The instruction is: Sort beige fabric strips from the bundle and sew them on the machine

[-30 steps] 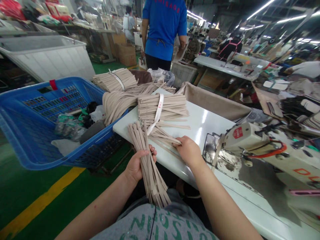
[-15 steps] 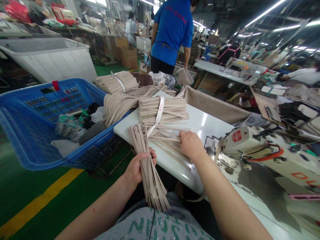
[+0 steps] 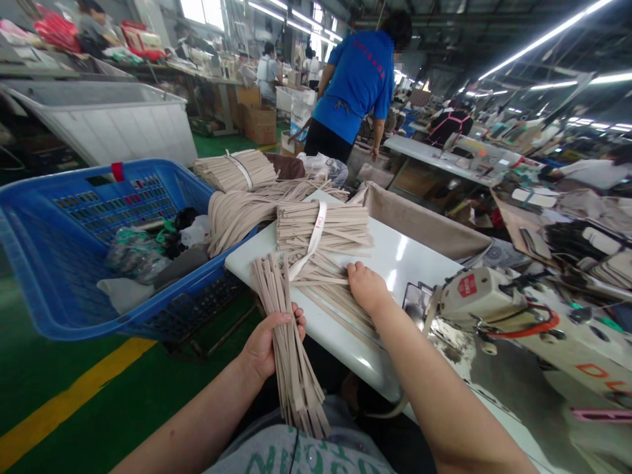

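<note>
Loose, hand-held bundle of narrow beige strips (image 3: 299,407)

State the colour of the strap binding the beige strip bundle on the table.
The strap is white with small red marking, shown in the head view.

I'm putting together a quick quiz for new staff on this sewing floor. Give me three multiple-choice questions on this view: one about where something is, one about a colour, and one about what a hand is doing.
1. Where is the blue plastic basket relative to the white work table?
A. On the tabletop
B. Beside it, at its left edge in view
C. Under the sewing machine

2. What colour is the band around the tied bundle of beige strips?
A. Red
B. Blue
C. White

3. What is the left hand doing?
A. Gripping a bunch of strips
B. Resting on the sewing machine
C. Lying open and empty on the table

Answers:
1. B: the basket's rim sits next to the table's edge.
2. C: the band shows white across the bundle.
3. A: the strips stick out above and below the fingers.
</note>
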A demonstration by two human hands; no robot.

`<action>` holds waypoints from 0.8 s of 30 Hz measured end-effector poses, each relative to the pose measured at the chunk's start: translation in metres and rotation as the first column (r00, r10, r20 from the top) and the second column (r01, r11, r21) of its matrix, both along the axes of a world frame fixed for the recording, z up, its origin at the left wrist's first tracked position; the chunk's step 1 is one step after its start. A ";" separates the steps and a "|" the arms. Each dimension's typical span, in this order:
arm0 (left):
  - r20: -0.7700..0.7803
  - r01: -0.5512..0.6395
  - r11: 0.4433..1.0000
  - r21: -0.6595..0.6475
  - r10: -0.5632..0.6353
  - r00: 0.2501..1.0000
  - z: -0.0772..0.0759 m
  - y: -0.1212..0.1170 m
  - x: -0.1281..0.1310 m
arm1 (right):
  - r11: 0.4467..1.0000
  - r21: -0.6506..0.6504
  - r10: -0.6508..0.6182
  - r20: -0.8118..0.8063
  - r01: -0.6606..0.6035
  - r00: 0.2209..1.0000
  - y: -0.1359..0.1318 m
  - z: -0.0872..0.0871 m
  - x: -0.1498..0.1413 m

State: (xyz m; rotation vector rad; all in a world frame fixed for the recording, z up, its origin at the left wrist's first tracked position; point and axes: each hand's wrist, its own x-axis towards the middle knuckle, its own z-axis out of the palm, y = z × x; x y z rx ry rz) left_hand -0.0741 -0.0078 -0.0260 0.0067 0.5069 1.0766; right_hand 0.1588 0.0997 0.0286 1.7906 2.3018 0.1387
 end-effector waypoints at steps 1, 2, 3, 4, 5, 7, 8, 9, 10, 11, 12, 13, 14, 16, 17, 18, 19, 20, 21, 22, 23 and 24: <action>0.003 -0.001 1.000 0.001 0.001 1.000 0.000 0.000 0.000 | 1.000 -0.003 0.003 -0.002 -0.003 1.000 -0.001 0.000 0.000; 0.006 -0.002 1.000 0.002 0.002 1.000 0.000 0.000 0.001 | 1.000 -0.006 0.009 -0.007 -0.009 1.000 -0.002 0.002 0.001; 0.006 -0.001 1.000 0.003 0.001 1.000 0.000 0.000 0.001 | 1.000 -0.011 0.015 -0.013 -0.015 1.000 -0.003 0.003 0.001; 0.004 -0.002 1.000 0.003 0.002 1.000 -0.001 0.000 0.002 | 1.000 -0.015 0.022 -0.022 -0.023 1.000 -0.004 0.006 0.002; -0.001 -0.003 1.000 0.004 0.003 1.000 0.000 0.000 0.002 | 0.999 -0.018 0.030 -0.034 -0.031 0.999 -0.004 0.008 0.003; -0.017 -0.004 1.000 0.007 0.004 1.000 0.000 0.000 0.002 | 0.999 -0.027 0.032 -0.062 -0.033 0.998 -0.005 0.014 0.005; -0.025 -0.004 1.000 0.009 0.004 1.000 0.000 0.000 0.002 | 0.999 -0.035 0.020 -0.077 -0.023 0.997 -0.005 0.017 0.007; -0.029 -0.004 1.000 0.010 0.004 1.000 0.001 0.000 0.002 | 0.999 -0.048 0.001 -0.091 -0.006 0.996 -0.004 0.019 0.008; -0.030 -0.003 1.000 0.008 0.003 1.000 0.001 0.000 0.002 | 0.998 -0.068 -0.021 -0.106 0.014 0.994 -0.003 0.021 0.009; -0.028 0.000 1.000 0.006 0.000 1.000 0.001 0.000 0.002 | 0.995 -0.094 -0.042 -0.122 0.031 0.992 -0.002 0.023 0.010; -0.026 0.000 1.000 0.004 0.000 1.000 0.001 0.001 0.002 | 0.991 -0.124 -0.058 -0.140 0.041 0.988 -0.001 0.024 0.011; -0.024 0.001 1.000 0.002 -0.001 1.000 0.001 0.001 0.002 | 0.987 -0.155 -0.069 -0.158 0.045 0.985 -0.001 0.025 0.012; -0.022 0.001 1.000 0.002 -0.001 1.000 0.001 0.001 0.002 | 0.982 -0.184 -0.077 -0.176 0.044 0.981 -0.001 0.026 0.013; -0.019 0.005 1.000 0.004 -0.005 1.000 0.000 0.001 0.003 | 0.973 -0.226 -0.095 -0.206 0.047 0.974 -0.001 0.026 0.013; -0.019 0.008 1.000 0.004 -0.008 1.000 -0.001 0.001 0.003 | 0.968 -0.245 -0.113 -0.225 0.056 0.968 -0.002 0.026 0.012; -0.021 0.011 1.000 0.002 -0.011 1.000 -0.001 0.001 0.004 | 0.963 -0.262 -0.134 -0.244 0.068 0.960 -0.004 0.025 0.012; -0.024 0.013 1.000 -0.001 -0.013 1.000 -0.001 0.001 0.004 | 0.957 -0.277 -0.156 -0.263 0.080 0.952 -0.005 0.024 0.012; -0.030 0.013 1.000 -0.003 -0.013 0.999 0.000 0.001 0.004 | 0.953 -0.290 -0.175 -0.279 0.091 0.944 -0.006 0.022 0.012; -0.035 0.012 1.000 -0.005 -0.012 0.999 0.000 0.001 0.005 | 0.948 -0.303 -0.191 -0.291 0.100 0.937 -0.007 0.020 0.012; -0.039 0.012 1.000 -0.006 -0.013 0.999 0.001 0.000 0.005 | 0.944 -0.314 -0.201 -0.298 0.103 0.933 -0.007 0.017 0.012; -0.041 0.012 1.000 -0.006 -0.012 0.999 0.002 0.000 0.005 | 0.941 -0.321 -0.205 -0.300 0.103 0.932 -0.007 0.015 0.012; -0.042 0.011 1.000 -0.008 -0.012 0.999 0.002 0.000 0.006 | 0.938 -0.330 -0.209 -0.304 0.103 0.929 -0.007 0.013 0.013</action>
